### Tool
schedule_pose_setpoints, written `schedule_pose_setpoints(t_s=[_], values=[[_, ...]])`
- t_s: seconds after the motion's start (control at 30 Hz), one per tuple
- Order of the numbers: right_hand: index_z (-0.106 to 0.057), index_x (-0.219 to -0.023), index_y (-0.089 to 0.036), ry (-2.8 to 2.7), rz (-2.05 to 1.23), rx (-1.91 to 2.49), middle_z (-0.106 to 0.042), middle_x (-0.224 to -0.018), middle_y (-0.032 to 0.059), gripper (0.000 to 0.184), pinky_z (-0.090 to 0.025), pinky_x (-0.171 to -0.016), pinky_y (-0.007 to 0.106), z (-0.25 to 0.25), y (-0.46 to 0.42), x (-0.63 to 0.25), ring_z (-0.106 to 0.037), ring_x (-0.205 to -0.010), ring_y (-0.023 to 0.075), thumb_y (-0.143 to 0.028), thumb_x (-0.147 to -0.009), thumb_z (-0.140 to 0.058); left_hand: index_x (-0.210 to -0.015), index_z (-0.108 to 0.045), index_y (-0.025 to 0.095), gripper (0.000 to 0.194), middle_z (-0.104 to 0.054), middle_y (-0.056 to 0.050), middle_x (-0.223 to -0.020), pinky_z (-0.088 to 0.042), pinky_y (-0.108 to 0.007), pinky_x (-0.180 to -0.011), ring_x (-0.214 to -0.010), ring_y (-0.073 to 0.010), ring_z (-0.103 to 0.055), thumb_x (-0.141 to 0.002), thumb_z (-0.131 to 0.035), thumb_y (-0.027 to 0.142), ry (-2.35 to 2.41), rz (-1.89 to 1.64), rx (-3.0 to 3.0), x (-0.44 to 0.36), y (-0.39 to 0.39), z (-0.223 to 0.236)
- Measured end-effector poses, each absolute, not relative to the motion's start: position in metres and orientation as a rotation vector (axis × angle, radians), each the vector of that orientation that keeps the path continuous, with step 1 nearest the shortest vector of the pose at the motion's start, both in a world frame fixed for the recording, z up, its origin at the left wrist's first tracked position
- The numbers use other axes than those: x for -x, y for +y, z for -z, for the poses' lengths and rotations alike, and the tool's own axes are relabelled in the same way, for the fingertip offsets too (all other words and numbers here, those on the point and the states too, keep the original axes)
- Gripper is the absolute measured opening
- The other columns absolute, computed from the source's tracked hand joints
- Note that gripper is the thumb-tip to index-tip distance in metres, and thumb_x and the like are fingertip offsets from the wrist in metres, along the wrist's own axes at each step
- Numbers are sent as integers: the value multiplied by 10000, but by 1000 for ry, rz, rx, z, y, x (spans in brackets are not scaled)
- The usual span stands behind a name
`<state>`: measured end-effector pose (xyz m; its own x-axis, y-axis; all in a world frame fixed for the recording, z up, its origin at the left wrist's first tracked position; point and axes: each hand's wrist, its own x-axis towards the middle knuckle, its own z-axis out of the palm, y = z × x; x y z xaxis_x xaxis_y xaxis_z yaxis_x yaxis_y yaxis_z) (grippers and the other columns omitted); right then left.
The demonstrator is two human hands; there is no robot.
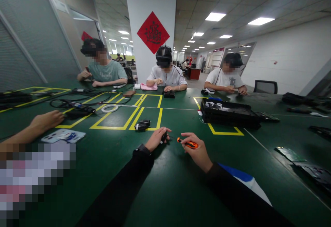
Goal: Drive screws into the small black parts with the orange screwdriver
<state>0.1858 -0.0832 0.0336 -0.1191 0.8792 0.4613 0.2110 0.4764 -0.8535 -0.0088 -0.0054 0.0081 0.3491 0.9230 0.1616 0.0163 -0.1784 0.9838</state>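
Note:
Over the front middle of the green table [168,192], my left hand [156,139] has its fingers closed around a small black part [163,137], most of which the fingers hide. To the right of it, my right hand [197,151] grips an orange and black screwdriver [191,145]. The thin shaft points left towards the black part; whether its tip touches the part I cannot tell. A black bundle with light stripes [142,125] lies just beyond my left hand.
A black tray [230,115] with small pieces stands beyond my right hand. Circuit boards [291,154] lie far right, a blue and white sheet [241,175] by my right forearm. Leftward are a coiled white cable [109,108], black cables [77,108] and a co-worker's hand [49,120]. Three people sit opposite.

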Motion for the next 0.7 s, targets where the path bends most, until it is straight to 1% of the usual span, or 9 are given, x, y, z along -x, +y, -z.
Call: schedule_pose_setpoints(t_s=[0.1, 0.2, 0.3, 0.37, 0.43, 0.5, 0.6, 0.63, 0.7], values=[[-627, -886, -186, -1561, -984, 1015, -596, -914, 66, 221, -463, -467, 227, -31, -81, -186, -575, -683, 149, -290, -698, -574, -952, -552, 132, 423, -581, -26, -691, -398, -212, -521, -538, -90, -512, -808, -353, 475, 903, -1082, -1506, 9, -5, -8], [-608, -930, -162, -1523, -1080, 1058, -598, -707, 34, 302, -398, -374, 189, -31, -79, -188, -511, -470, 88, -379, -736, -531, -938, -556, 133, 413, -569, -25, -695, -403, -209, -529, -572, -97, -517, -806, -360, 472, 897, -1096, -1510, 8, -6, -9], [-572, -994, -155, -1509, -1083, 1067, -549, -588, -2, 366, -325, -330, 164, -31, -79, -191, -444, -388, 64, -408, -817, -377, -930, -560, 131, 411, -564, -25, -688, -404, -210, -534, -572, -97, -510, -807, -359, 469, 886, -1083, -1530, 7, -7, -10], [-528, -1065, -166, -1521, -1056, 1093, -541, -595, -13, 372, -313, -325, 165, -32, -80, -192, -428, -376, 62, -389, -825, -352, -930, -561, 130, 415, -562, -25, -685, -404, -214, -538, -572, -98, -509, -810, -352, 469, 882, -1094, -1538, 8, -8, -10], [-522, -1077, -179, -1592, -947, 1132, -558, -661, -4, 340, -359, -370, 184, -33, -81, -191, -455, -420, 70, -339, -799, -410, -935, -560, 127, 429, -561, -24, -676, -400, -217, -534, -559, -98, -506, -815, -335, 473, 904, -1118, -1537, 8, -8, -10], [-570, -1015, -183, -1714, -756, 1143, -575, -766, 21, 288, -433, -511, 224, -33, -81, -189, -521, -558, 97, -262, -751, -487, -945, -556, 123, 445, -562, -26, -676, -392, -219, -529, -539, -95, -497, -821, -315, 477, 934, -1142, -1543, 9, -7, -10], [-627, -910, -177, -1866, -544, 1141, -588, -852, 42, 226, -425, -715, 269, -32, -81, -186, -546, -760, 142, -186, -699, -545, -951, -555, 126, 446, -561, -26, -693, -382, -217, -531, -537, -91, -491, -827, -305, 474, 937, -1140, -1588, 9, -7, -9], [-634, -892, -175, -1897, -535, 1152, -597, -839, 41, 205, -417, -723, 268, -31, -81, -184, -547, -765, 146, -194, -710, -542, -949, -556, 129, 441, -559, -24, -695, -381, -216, -533, -541, -91, -490, -827, -306, 471, 930, -1130, -1607, 9, -7, -9], [-644, -843, -169, -1944, -577, 1189, -611, -743, 26, 184, -412, -661, 250, -29, -80, -183, -553, -685, 137, -244, -767, -495, -946, -560, 133, 434, -553, -20, -690, -382, -217, -540, -552, -93, -491, -827, -310, 468, 917, -1108, -1635, 8, -6, -9]])
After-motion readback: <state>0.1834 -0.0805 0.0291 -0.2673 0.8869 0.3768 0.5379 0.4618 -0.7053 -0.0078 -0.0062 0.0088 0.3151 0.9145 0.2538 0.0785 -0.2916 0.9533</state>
